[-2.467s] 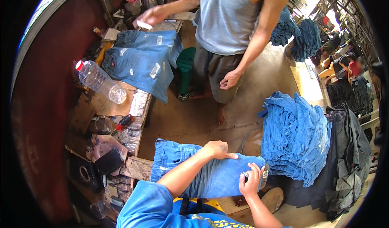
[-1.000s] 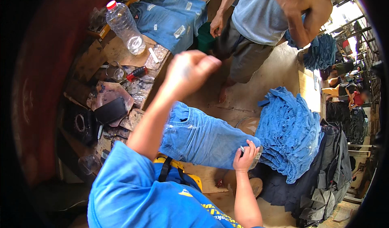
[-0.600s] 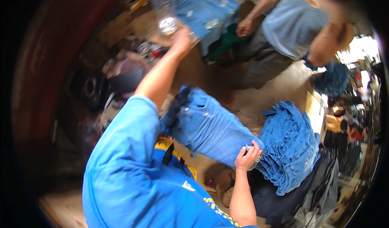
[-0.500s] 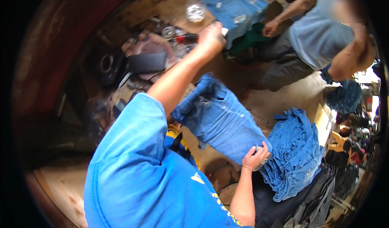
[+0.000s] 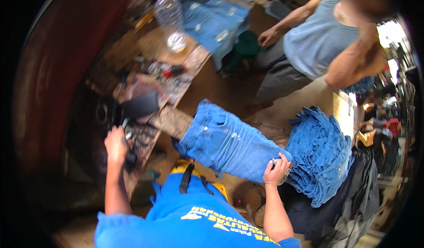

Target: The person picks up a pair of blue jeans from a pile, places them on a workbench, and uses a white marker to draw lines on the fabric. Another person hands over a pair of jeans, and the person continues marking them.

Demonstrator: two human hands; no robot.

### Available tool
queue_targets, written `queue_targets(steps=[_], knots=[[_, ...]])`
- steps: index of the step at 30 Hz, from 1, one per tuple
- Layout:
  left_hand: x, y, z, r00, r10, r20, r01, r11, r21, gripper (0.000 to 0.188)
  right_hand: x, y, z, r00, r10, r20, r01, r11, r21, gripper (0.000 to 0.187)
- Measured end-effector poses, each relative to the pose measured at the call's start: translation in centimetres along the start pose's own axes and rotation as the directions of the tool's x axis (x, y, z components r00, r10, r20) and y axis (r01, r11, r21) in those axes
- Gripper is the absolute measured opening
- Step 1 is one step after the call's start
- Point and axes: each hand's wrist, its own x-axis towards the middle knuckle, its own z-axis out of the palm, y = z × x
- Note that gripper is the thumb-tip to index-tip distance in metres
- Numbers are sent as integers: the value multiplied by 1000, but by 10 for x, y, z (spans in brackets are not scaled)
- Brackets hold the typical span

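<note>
A pair of blue denim shorts (image 5: 229, 137) lies stretched over a narrow board (image 5: 172, 121), whose bare, rough end shows past the waistband. My right hand (image 5: 277, 170) grips the leg end at the right, fingers curled over the cloth; a small dark thing shows at the fingertips, too small to name. My left hand (image 5: 117, 145) is closed at the workbench's near left, beside a shiny metal piece (image 5: 128, 131) and dark machinery. What it holds, if anything, is hidden.
A tall pile of denim (image 5: 320, 153) stands to the right, beside black cloth (image 5: 353, 195). The cluttered workbench (image 5: 145, 45) bears a plastic bottle (image 5: 170, 20), a red-handled tool (image 5: 174, 70) and more denim (image 5: 214, 20). A co-worker in a grey tank top (image 5: 313, 45) stands across from me.
My left hand has moved from the far part of the bench back toward me and to the left. The right hand stays on the shorts' leg end. My view has shifted.
</note>
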Motion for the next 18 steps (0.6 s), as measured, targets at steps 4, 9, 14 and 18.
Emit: queue_targets(steps=[4,9,14,18], knots=[[-6,108,-15,944,223,-242,-316,822,-475,37,0,0,-3,1000,8,-12,-7,1000,11,21],[-2,289,-16,724,583,-369,-656,416,-630,28,0,0,-4,1000,18,-12,-18,999,34,19],[-3,439,14,539,823,-179,-747,369,-553,39,2,-3,-7,998,49,26,-50,998,29,22],[8,495,75,491,870,-38,-768,412,-490,47,5,-3,-5,997,65,30,-67,997,45,23]])
